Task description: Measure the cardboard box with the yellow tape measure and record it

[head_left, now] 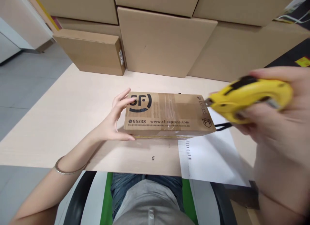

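Observation:
A small cardboard box printed with SF Express lettering sits over the table in front of me, clear tape running across its middle. My left hand grips its left end, with fingers on the far top edge and the thumb at the near lower edge. At the right, close to the camera, my right hand is wrapped round a yellow utility knife. The knife's metal tip points left, at the right end of the box; whether it touches the cardboard I cannot tell.
A sheet of white paper lies on the pale table, partly under the box. Behind stand several large cardboard boxes and a flatter carton. A small dark mark shows near the front edge. Something black and thin lies beyond the box's right end.

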The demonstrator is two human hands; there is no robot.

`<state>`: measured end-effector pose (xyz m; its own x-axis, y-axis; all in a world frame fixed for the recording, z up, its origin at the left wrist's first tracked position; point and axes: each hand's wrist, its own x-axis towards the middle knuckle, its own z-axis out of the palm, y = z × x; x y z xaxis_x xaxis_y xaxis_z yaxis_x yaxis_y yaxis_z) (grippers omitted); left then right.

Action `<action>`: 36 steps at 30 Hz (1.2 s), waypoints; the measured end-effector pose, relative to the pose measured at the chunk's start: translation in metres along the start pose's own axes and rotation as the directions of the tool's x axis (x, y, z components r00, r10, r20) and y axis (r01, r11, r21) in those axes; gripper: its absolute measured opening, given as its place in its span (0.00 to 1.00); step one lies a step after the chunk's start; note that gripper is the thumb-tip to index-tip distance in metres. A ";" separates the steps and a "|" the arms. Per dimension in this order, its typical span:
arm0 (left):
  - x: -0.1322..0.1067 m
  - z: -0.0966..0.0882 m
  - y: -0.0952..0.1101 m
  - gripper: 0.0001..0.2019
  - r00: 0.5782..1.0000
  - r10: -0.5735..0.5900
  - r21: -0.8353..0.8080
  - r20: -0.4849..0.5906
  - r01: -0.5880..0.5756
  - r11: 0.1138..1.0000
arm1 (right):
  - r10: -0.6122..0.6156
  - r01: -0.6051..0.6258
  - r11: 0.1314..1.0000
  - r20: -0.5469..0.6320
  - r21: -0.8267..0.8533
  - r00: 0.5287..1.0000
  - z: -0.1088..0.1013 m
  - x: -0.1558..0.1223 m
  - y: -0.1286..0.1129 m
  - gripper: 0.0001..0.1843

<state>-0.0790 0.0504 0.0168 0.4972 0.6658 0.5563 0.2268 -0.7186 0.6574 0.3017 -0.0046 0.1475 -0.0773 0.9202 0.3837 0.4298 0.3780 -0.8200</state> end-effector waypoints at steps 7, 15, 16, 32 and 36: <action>-0.008 0.012 -0.006 0.66 0.993 -0.007 -0.141 -0.121 -0.010 0.990 | -0.383 0.403 0.911 0.536 0.084 0.753 0.106 0.072 -0.025 0.25; -0.011 0.020 -0.020 0.62 0.974 0.144 -0.056 -0.177 -0.156 0.986 | -0.423 0.488 0.869 0.628 0.079 0.653 0.121 0.078 -0.025 0.18; -0.011 0.019 -0.021 0.62 0.975 0.160 -0.026 -0.155 -0.166 0.986 | -0.422 0.491 0.868 0.622 0.068 0.659 0.117 0.077 -0.024 0.18; -0.001 0.008 -0.026 0.55 0.929 0.350 0.041 -0.125 -0.347 0.937 | -0.260 0.310 0.945 0.330 -0.108 0.907 -0.036 0.029 0.060 0.26; 0.001 0.007 -0.024 0.56 0.931 0.340 0.055 -0.134 -0.336 0.940 | -0.254 0.289 0.953 0.289 -0.086 0.923 -0.039 0.025 0.066 0.25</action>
<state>-0.0783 0.0670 -0.0019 0.4274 0.4024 0.8096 0.0926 -0.9102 0.4036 0.3631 0.0397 0.1197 -0.4407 0.7827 0.4394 0.4650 0.6178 -0.6341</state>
